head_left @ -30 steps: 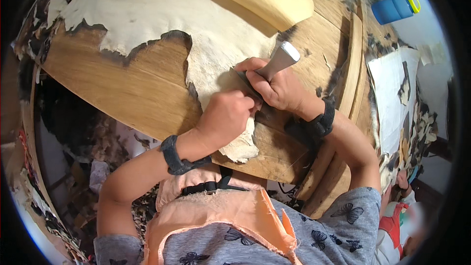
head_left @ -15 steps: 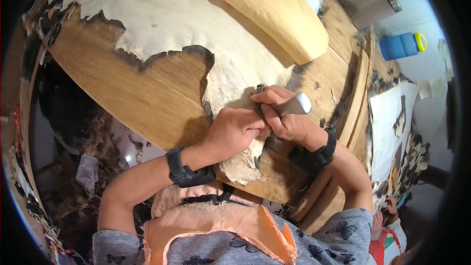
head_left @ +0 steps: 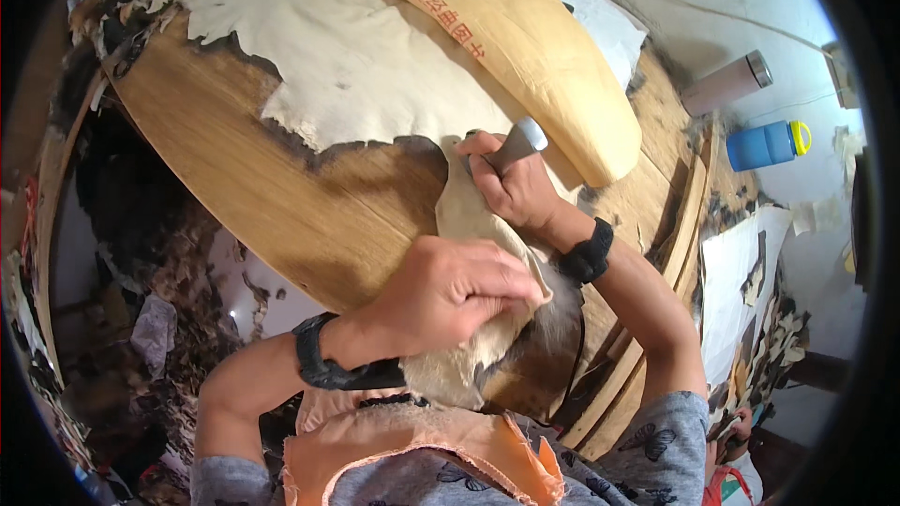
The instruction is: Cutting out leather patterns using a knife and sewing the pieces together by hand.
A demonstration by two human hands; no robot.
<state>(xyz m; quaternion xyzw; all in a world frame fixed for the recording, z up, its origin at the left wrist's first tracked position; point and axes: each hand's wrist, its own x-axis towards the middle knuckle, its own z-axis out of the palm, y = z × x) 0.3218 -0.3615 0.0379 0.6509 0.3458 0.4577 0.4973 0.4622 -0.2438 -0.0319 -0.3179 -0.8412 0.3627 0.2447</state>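
Hide [head_left: 356,84]: one, lying pale side up across the surface [head_left: 216,159], its narrow near end running toward the person's waist
Hide state: spread part is showing bare pale skin; dark fringe is lining the ragged edge; grey fur [head_left: 564,317] is showing beside the near fold
Progress: looks under way, hand work going on at the narrow part; pale face seems largely clean, how much is left cannot tell
Left grip [head_left: 464,295]: pinching the folded hide edge between thumb and fingers
Right grip [head_left: 516,183]: wrapping around one metal-handled tool [head_left: 527,137], handle tilting up; working end mostly hidden, contact with hide unclear
Wristbands: two, dark, left one [head_left: 317,353] and right one [head_left: 591,253] circling the wrists
Yellow paper [head_left: 553,75]: one, curving over the hide's far side, red print showing
White sheets: two, one beyond the yellow paper [head_left: 600,14], one at right [head_left: 736,281]
Bottles: two at upper right, pink flask [head_left: 722,86] and blue bottle [head_left: 761,145] with yellow cap
Scraps [head_left: 778,347]: too many for counting, piling at right
Apron [head_left: 412,436]: one, orange, covering the person's front
Other person: one, partly showing lower right, hand [head_left: 742,424] visible
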